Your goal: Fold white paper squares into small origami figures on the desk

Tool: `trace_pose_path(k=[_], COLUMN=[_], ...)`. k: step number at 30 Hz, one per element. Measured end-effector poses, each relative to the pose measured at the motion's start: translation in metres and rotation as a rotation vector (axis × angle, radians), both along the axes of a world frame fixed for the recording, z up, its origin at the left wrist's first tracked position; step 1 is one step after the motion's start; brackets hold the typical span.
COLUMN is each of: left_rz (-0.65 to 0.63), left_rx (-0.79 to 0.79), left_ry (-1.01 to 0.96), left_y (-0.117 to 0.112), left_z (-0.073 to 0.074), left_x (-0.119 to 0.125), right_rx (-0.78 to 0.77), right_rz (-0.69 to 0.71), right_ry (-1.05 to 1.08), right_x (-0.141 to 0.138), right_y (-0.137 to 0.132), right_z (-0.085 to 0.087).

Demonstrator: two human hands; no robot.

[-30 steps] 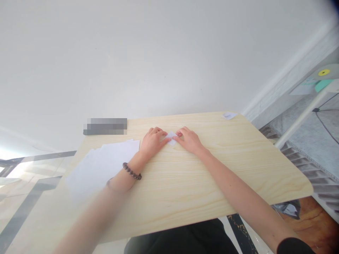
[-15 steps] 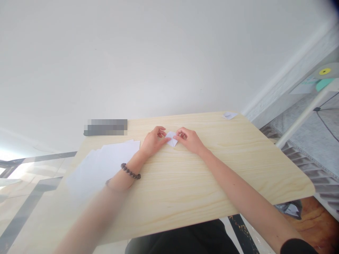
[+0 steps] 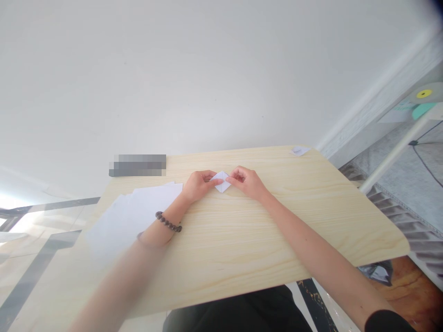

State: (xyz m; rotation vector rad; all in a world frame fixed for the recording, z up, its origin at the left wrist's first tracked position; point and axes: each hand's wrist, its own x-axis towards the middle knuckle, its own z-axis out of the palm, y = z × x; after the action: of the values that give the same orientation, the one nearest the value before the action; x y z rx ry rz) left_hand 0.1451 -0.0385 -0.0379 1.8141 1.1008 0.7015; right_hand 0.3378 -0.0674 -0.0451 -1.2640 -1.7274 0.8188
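Observation:
A small white folded paper (image 3: 222, 187), diamond-shaped with a crease down its middle, is held just above or on the table between my two hands; I cannot tell if it touches the wood. My left hand (image 3: 200, 185) pinches its left side, thumb on top and fingers behind. On its right side, my right hand (image 3: 246, 180) grips the edge between thumb and curled fingers. A dark bead bracelet (image 3: 168, 222) circles my left wrist.
White paper sheets (image 3: 133, 216) lie overlapped at the left of the wooden table (image 3: 277, 249). Behind them is a blurred-out dark object (image 3: 137, 166). Another folded white paper (image 3: 299, 151) rests at the far right corner. A white wall (image 3: 214, 78) rises behind the table.
My left fingers, raised and apart before, have closed on the paper's left side. The paper now shows a fuller diamond outline, its left corner spread out. My right hand has hardly moved.

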Motion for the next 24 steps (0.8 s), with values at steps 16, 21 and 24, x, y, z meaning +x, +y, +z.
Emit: trace_pose_path(k=[16,21,24], left_rz=[-0.052,-0.086,-0.077], left_rx=[-0.085,0.007,0.059], left_ry=[-0.065,0.079,0.147], left_y=[0.0021,0.0000,-0.0010], left_z=[0.0015,0.0045,0.0062], left_x=[-0.0027,-0.0017,-0.0023], right_rx=[-0.067,-0.070,-0.073], right_rz=[0.099,0.124,0.138], right_ry=[-0.091,-0.102,-0.114], right_x=[-0.0008,-0.0006,-0.0009], right_y=[0.0000,-0.0023,-0.0024], right_z=[0.0016,0.0021,0.0013])
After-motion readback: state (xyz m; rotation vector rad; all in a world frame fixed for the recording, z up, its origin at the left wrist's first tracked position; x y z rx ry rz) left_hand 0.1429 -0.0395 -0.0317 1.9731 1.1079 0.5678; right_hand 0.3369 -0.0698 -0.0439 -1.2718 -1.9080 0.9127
